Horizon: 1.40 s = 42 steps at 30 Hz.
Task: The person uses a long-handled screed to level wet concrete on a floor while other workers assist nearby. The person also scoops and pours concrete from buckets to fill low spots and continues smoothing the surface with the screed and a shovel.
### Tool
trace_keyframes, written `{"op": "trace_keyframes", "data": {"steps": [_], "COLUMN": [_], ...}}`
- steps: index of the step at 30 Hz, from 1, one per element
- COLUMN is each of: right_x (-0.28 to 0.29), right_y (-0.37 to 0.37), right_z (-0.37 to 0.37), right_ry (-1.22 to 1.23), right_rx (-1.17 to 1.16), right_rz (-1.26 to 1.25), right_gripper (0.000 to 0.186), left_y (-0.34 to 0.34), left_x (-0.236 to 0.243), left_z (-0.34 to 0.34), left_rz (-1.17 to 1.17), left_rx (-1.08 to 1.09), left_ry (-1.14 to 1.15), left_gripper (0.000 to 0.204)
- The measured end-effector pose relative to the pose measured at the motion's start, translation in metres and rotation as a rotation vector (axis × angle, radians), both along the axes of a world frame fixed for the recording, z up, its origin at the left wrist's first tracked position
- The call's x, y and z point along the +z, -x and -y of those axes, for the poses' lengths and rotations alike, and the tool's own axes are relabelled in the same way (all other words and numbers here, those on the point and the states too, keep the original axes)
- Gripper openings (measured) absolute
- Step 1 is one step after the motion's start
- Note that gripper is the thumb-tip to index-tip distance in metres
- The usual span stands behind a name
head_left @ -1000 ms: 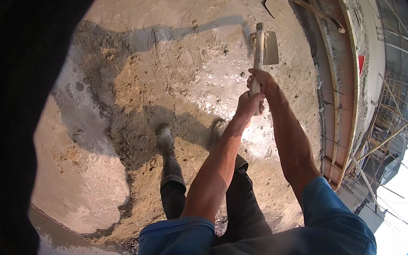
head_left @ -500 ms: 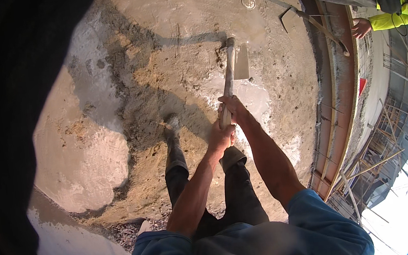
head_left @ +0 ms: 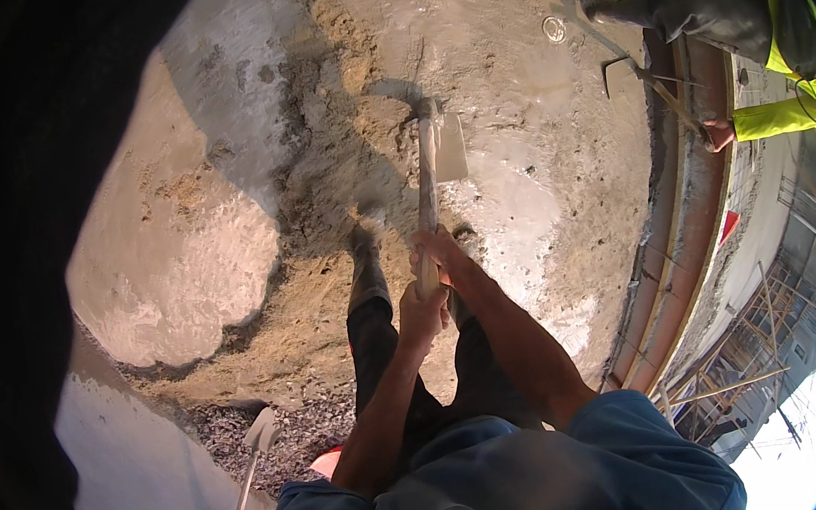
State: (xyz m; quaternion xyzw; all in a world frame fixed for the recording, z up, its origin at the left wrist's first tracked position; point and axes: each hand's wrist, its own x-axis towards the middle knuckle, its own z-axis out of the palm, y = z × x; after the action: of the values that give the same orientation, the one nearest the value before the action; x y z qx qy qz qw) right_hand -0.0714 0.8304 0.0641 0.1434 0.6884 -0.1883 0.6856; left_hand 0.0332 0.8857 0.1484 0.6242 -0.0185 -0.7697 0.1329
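Brings the hoe (head_left: 427, 167) nearer the left boot (head_left: 365, 260) than before; clasps its handle (head_left: 427, 200) with closed left hand (head_left: 421, 316) and right hand (head_left: 435, 250).

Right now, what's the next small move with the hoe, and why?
Probably a short pull of the hoe toward the body, stopping shy of the boots: the left hand and right hand both grip it, and its blade sits beyond the boots, amid wet concrete.
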Motion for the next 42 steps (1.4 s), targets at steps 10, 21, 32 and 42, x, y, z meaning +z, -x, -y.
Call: {"op": "trace_keyframes", "data": {"steps": [10,21,32,42], "right_x": [-0.011,0.03,0.002,-0.025], "right_y": [-0.055,-0.122,-0.323,-0.489], "right_z": [0.007,0.017,0.012,0.194], "right_ry": [0.065,0.183,0.376,0.967], "right_rx": [-0.182,-0.377,0.516,0.952], "right_rz": [0.319,0.433,0.163,0.246], "right_gripper": [0.016,0.017,0.028,0.039], "left_y": [-0.055,-0.19,-0.267,-0.304], "left_x": [0.014,0.162,0.072,-0.096], "left_z": [0.023,0.01,-0.255,0.005], "left_rz": [0.088,0.08,0.79,1.083], "left_rx": [-0.079,-0.295,-0.336,0.165], "left_ry": [0.112,0.135,0.153,0.501], "left_gripper": [0.023,0.042,0.047,0.048]}}
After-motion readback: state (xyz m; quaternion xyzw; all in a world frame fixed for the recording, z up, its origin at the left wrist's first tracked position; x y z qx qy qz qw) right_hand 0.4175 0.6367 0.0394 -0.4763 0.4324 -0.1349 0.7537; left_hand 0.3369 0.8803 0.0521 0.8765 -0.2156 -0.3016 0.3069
